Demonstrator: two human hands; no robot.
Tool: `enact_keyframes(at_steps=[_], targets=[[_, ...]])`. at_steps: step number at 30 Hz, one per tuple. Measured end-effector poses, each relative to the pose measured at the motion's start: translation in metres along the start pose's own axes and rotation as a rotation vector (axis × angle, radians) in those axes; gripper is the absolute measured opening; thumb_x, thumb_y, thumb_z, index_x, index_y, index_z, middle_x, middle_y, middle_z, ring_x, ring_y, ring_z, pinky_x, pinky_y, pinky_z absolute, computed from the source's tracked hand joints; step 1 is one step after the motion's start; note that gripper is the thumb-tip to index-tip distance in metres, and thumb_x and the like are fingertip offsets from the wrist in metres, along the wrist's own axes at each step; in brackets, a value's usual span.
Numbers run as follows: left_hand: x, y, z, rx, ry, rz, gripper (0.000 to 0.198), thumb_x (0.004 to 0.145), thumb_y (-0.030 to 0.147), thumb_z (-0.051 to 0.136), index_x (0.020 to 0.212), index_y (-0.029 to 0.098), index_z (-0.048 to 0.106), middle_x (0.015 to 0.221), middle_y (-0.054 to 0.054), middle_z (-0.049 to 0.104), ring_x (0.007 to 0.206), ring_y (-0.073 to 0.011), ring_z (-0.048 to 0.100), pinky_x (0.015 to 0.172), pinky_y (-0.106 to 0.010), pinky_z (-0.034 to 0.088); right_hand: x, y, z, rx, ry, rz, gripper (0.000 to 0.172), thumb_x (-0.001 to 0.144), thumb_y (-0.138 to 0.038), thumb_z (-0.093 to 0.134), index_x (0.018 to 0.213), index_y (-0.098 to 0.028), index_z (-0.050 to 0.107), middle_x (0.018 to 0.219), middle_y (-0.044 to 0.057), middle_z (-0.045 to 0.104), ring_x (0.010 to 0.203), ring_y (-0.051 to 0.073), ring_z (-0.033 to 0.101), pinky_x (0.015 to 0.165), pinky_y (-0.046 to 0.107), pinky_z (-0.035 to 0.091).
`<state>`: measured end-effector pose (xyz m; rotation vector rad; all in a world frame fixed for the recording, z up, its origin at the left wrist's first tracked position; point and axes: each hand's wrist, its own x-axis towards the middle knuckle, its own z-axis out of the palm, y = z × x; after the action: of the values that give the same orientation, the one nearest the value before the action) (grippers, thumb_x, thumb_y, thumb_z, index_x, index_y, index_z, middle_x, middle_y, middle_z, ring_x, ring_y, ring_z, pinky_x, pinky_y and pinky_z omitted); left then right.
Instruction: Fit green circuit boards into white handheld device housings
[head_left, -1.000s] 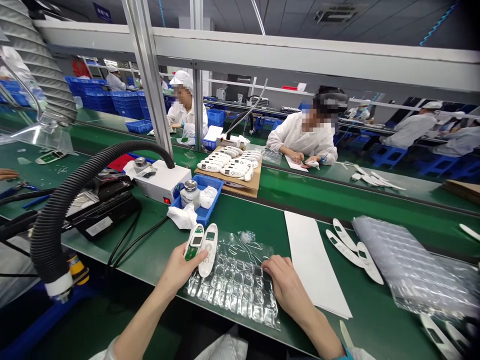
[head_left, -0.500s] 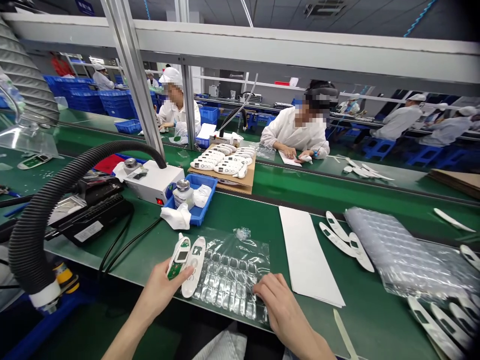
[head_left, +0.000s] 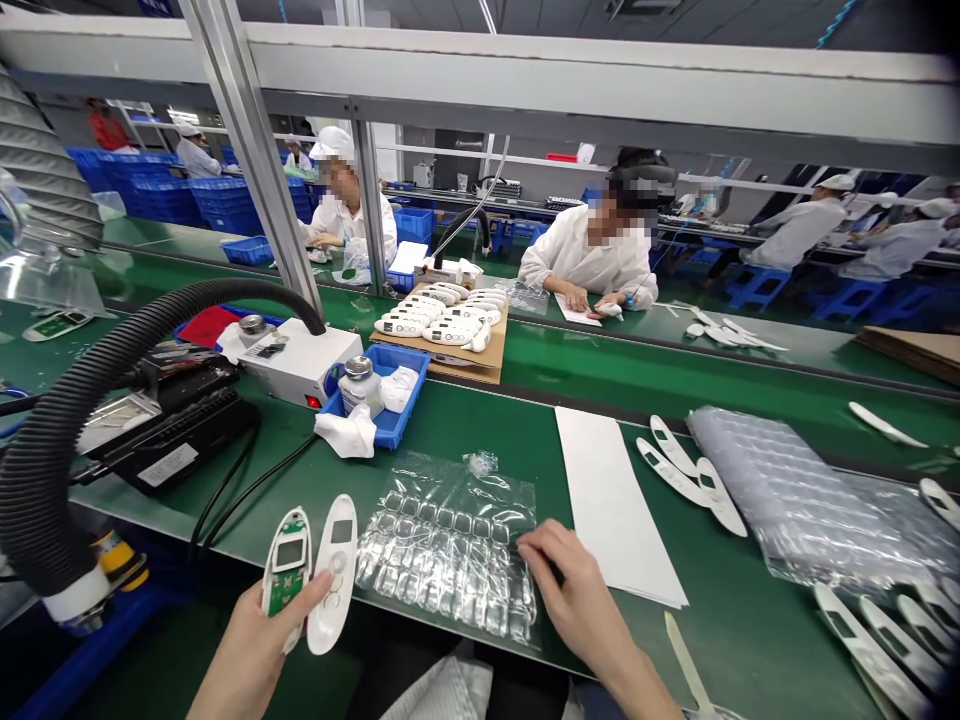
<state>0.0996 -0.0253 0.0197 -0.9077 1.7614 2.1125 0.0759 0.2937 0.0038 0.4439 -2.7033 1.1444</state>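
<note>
My left hand (head_left: 255,625) is closed around a slim white device shell (head_left: 287,562) with a green circuit board and a small screen inside. Its thumb also pins a white front cover (head_left: 335,575) with a window and round button marks, side by side with the shell. Both parts are held at the bench's front edge. My right hand (head_left: 570,585) has thumb and fingers pinched together at the right edge of a clear plastic bag (head_left: 450,560), which bears rows of small clear rectangular pieces. What lies between those fingertips is hidden.
White paper (head_left: 619,510), loose white covers (head_left: 690,475) and a bubbled plastic stack (head_left: 795,500) lie to the right. A blue tray (head_left: 405,430) holds a metal-capped bottle (head_left: 360,385). A black hose (head_left: 90,400) arches at left. Finished-looking white devices (head_left: 442,315) lie on cardboard beyond.
My left hand has moved left and toward me with the shell and cover, off the bag. My right hand has shifted slightly up and right along the bag.
</note>
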Motion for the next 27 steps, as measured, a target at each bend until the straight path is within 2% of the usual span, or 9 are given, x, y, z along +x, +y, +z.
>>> enact_keyframes(at_steps=[3,7,10,13,16,20,24,27], targets=[[-0.010,-0.001,0.027,-0.020,-0.039,0.096,0.062,0.055,0.046,0.082,0.102,0.013,0.059,0.095,-0.007,0.070,0.089,-0.0194,0.064,0.078,-0.026,0.051,0.020,0.008,0.010,-0.058,-0.005,0.092,0.021,0.097,-0.027,0.038,0.087,-0.020,0.054,0.085,0.004,0.053,0.074,0.018,0.051,0.067,0.033,0.041],[-0.013,-0.014,0.084,0.094,-0.222,0.198,0.053,0.061,0.052,0.075,0.093,0.013,0.063,0.090,-0.007,0.069,0.084,-0.0183,0.062,0.073,-0.024,0.049,0.031,0.011,0.019,-0.182,0.004,0.112,0.018,0.093,-0.025,0.046,0.078,-0.020,0.054,0.079,0.003,0.055,0.069,0.018,0.052,0.064,0.032,0.040],[-0.005,-0.027,0.107,0.245,-0.227,0.285,0.048,0.066,0.058,0.068,0.084,0.013,0.062,0.077,-0.004,0.065,0.078,-0.0179,0.059,0.069,-0.024,0.045,0.030,0.011,0.020,-0.179,0.037,0.122,0.018,0.091,-0.023,0.049,0.075,-0.020,0.054,0.075,0.001,0.055,0.066,0.017,0.052,0.062,0.030,0.039],[0.002,-0.036,0.109,0.277,-0.203,0.282,0.047,0.066,0.059,0.067,0.080,0.014,0.060,0.073,-0.002,0.060,0.075,-0.0159,0.055,0.067,-0.023,0.041,0.025,0.008,0.021,-0.150,0.060,0.120,0.018,0.093,-0.025,0.047,0.078,-0.020,0.054,0.073,0.000,0.053,0.063,0.015,0.050,0.065,0.030,0.038],[0.005,-0.038,0.105,0.246,-0.189,0.231,0.048,0.063,0.058,0.069,0.080,0.014,0.060,0.071,-0.001,0.057,0.068,-0.0115,0.048,0.063,-0.022,0.038,0.019,0.007,0.023,-0.129,0.085,0.057,0.020,0.096,-0.026,0.042,0.081,-0.020,0.052,0.076,0.001,0.052,0.066,0.015,0.047,0.069,0.032,0.035],[0.005,-0.036,0.103,0.217,-0.201,0.199,0.049,0.065,0.058,0.069,0.087,0.014,0.061,0.076,-0.002,0.059,0.070,-0.0114,0.049,0.066,-0.023,0.039,0.011,0.008,0.022,-0.067,0.159,-0.012,0.019,0.096,-0.027,0.042,0.082,-0.019,0.051,0.079,0.002,0.053,0.071,0.016,0.045,0.069,0.032,0.033],[0.001,-0.034,0.103,0.169,-0.209,0.154,0.049,0.063,0.056,0.071,0.088,0.014,0.064,0.082,-0.004,0.063,0.075,-0.0137,0.053,0.067,-0.023,0.040,0.011,-0.006,0.010,0.193,0.253,0.090,0.022,0.095,-0.032,0.045,0.078,-0.020,0.051,0.074,0.001,0.049,0.065,0.014,0.043,0.062,0.029,0.035],[-0.008,-0.029,0.104,0.084,-0.231,0.128,0.048,0.060,0.052,0.075,0.087,0.014,0.065,0.080,-0.004,0.064,0.075,-0.0146,0.055,0.068,-0.023,0.043,0.015,-0.029,0.003,0.312,0.203,0.124,0.025,0.094,-0.035,0.047,0.076,-0.020,0.052,0.073,0.001,0.048,0.065,0.014,0.044,0.060,0.027,0.036]])
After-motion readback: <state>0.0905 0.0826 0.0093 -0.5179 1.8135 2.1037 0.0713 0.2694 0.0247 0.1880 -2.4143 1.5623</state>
